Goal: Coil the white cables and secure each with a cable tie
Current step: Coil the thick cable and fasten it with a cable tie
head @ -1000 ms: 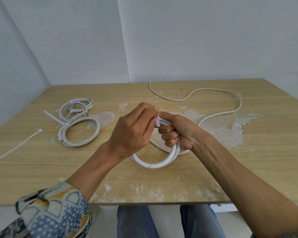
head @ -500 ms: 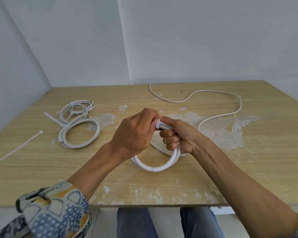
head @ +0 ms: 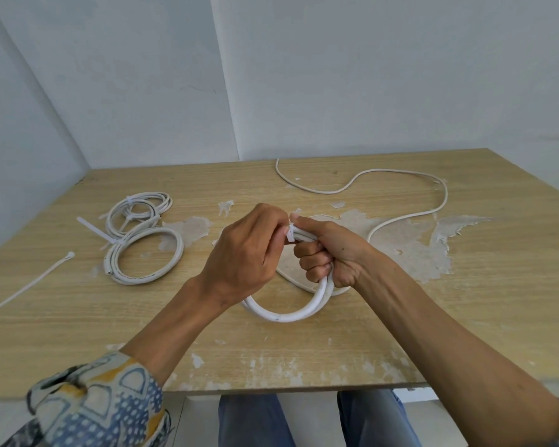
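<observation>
The table [head: 465, 317] is matt wood-grain laminate, its top layer peeled away in pale, rough patches. The cable [head: 281, 317] has a smooth white plastic jacket with a slight sheen. The tie [head: 290, 235] is white plastic, and the sleeve [head: 104, 404] is printed cloth.

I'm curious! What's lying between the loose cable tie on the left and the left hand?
In the head view, a big coiled cable, already tied, lies on the table between the loose cable tie and the left hand.
</observation>
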